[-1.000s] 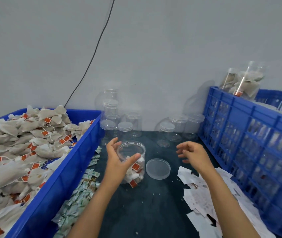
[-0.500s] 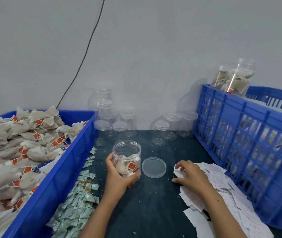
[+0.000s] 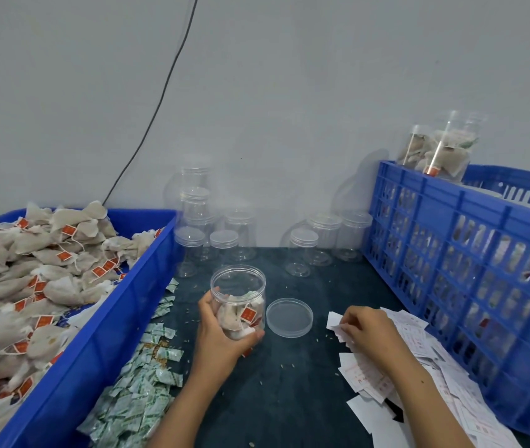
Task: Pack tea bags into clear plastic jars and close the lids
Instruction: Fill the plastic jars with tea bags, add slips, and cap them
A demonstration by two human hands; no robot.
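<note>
An open clear plastic jar, partly filled with tea bags with red tags, stands on the dark table. My left hand grips its lower part from the left and front. Its clear lid lies flat on the table just right of the jar. My right hand rests on a heap of white paper slips and pinches a slip at the heap's left edge. A blue bin on the left is piled with loose tea bags.
Several empty lidded jars stand against the wall behind. A tall blue crate on the right holds filled jars. Small green-white sachets lie scattered beside the left bin. A black cable runs down the wall.
My left hand closed round the jar and slid lower on it. My right hand dropped from the air onto the paper slips and took hold of one.
</note>
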